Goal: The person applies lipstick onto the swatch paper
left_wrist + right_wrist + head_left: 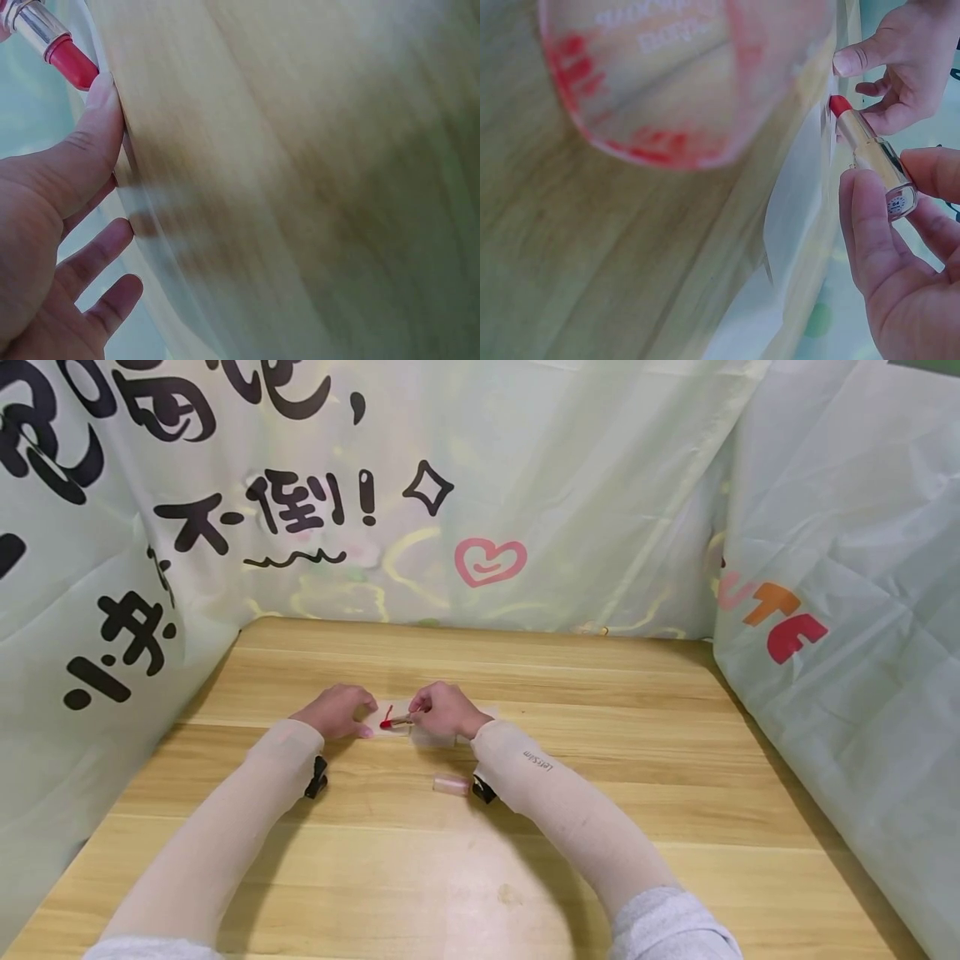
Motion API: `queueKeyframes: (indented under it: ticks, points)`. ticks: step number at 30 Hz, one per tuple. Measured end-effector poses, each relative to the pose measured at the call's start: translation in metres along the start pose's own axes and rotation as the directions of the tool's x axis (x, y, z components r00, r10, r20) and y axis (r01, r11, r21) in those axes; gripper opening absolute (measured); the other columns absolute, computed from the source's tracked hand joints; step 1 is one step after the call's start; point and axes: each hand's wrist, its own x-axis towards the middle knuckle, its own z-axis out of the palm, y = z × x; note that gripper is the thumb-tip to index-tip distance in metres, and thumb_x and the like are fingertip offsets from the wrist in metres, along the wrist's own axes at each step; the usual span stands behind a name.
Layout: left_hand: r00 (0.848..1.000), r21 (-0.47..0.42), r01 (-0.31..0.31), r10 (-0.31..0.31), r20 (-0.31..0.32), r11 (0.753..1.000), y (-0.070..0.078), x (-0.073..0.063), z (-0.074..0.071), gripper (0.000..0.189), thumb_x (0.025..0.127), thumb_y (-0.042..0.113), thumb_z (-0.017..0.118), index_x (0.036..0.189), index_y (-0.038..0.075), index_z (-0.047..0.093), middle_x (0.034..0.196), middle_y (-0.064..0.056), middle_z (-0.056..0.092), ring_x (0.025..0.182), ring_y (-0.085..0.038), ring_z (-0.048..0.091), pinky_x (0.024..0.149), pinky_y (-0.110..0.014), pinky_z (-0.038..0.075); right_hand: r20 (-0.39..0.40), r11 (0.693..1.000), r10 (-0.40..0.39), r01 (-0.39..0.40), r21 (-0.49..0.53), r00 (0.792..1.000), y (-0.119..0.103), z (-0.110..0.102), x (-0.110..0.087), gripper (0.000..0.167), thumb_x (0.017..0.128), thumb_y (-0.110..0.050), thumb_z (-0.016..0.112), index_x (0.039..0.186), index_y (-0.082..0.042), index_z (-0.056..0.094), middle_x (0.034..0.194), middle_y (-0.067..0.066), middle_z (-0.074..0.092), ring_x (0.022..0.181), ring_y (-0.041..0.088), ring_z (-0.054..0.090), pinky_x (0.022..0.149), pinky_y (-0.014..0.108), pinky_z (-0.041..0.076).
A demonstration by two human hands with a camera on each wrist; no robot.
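Observation:
My right hand pinches a lipstick by its base between thumb and fingers. Its red tip points left and meets a thin white sheet of paper on the table. On the paper a short red stroke shows just above the tip. My left hand rests at the paper's left side, thumb and fingers spread, with its thumb close to the lipstick tip. Nearer to me lies a clear, pinkish lipstick cap, with red smears inside visible in the right wrist view.
The wooden table carries the paper and the cap, which lies beside my right wrist. Printed cloth curtains hang around the back and both sides of the table. A black wrist mount sits under each forearm.

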Motion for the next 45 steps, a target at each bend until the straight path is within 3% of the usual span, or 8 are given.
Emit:
queueKeyframes:
  ticks: [18, 25, 29, 35, 45]
  points:
    - [1.000, -0.031, 0.022, -0.022, 0.009, 0.999, 0.000, -0.001, 0.001, 0.047, 0.081, 0.020, 0.080, 0.118, -0.002, 0.064, 0.123, -0.018, 0.062, 0.121, -0.040, 0.051, 0.106, -0.053, 0.036, 0.006, 0.997, 0.007, -0.008, 0.074, 1.000, 0.002, -0.003, 0.000, 0.011, 0.092, -0.014, 0.064, 0.099, -0.009, 0.071, 0.085, -0.004, 0.067, 0.082, 0.013, 0.060, 0.075, 0.026, 0.050]
    - [1.000, -0.035, 0.019, -0.019, 0.006, 0.999, -0.001, -0.001, 0.001, 0.047, 0.081, 0.021, 0.079, 0.119, -0.002, 0.064, 0.123, -0.018, 0.062, 0.121, -0.039, 0.051, 0.107, -0.053, 0.036, -0.003, 0.988, 0.020, -0.019, 0.155, 1.000, 0.005, -0.006, -0.001, 0.013, 0.090, -0.013, 0.066, 0.101, -0.006, 0.071, 0.084, -0.001, 0.067, 0.079, 0.013, 0.060, 0.072, 0.025, 0.050]
    - [1.000, -0.031, 0.009, -0.009, 0.002, 0.999, -0.001, -0.001, 0.001, 0.046, 0.081, 0.021, 0.079, 0.118, -0.002, 0.064, 0.122, -0.018, 0.063, 0.121, -0.040, 0.051, 0.106, -0.053, 0.036, 0.003, 0.960, 0.050, -0.049, 0.276, 0.999, 0.007, -0.007, -0.002, 0.012, 0.090, -0.008, 0.066, 0.101, -0.004, 0.070, 0.083, 0.004, 0.066, 0.076, 0.015, 0.062, 0.070, 0.025, 0.054]
    - [1.000, -0.036, 0.006, -0.006, -0.007, 0.999, -0.001, -0.002, 0.001, 0.046, 0.081, 0.021, 0.079, 0.118, -0.002, 0.064, 0.123, -0.018, 0.062, 0.121, -0.040, 0.051, 0.106, -0.053, 0.036, 0.046, 0.874, 0.113, -0.121, 0.470, 0.993, 0.007, -0.010, -0.005, 0.012, 0.092, -0.003, 0.064, 0.103, 0.001, 0.068, 0.092, 0.010, 0.064, 0.090, 0.029, 0.066, 0.078, 0.034, 0.058]
    - [1.000, -0.060, -0.004, 0.004, 0.001, 0.998, -0.003, -0.007, 0.003, 0.047, 0.085, 0.019, 0.075, 0.124, -0.004, 0.061, 0.130, -0.022, 0.058, 0.125, -0.041, 0.047, 0.108, -0.053, 0.034, 0.073, 0.810, 0.116, -0.137, 0.570, 0.991, 0.013, -0.017, -0.008, 0.017, 0.095, -0.004, 0.061, 0.110, 0.004, 0.064, 0.106, 0.013, 0.062, 0.104, 0.039, 0.061, 0.089, 0.043, 0.054]
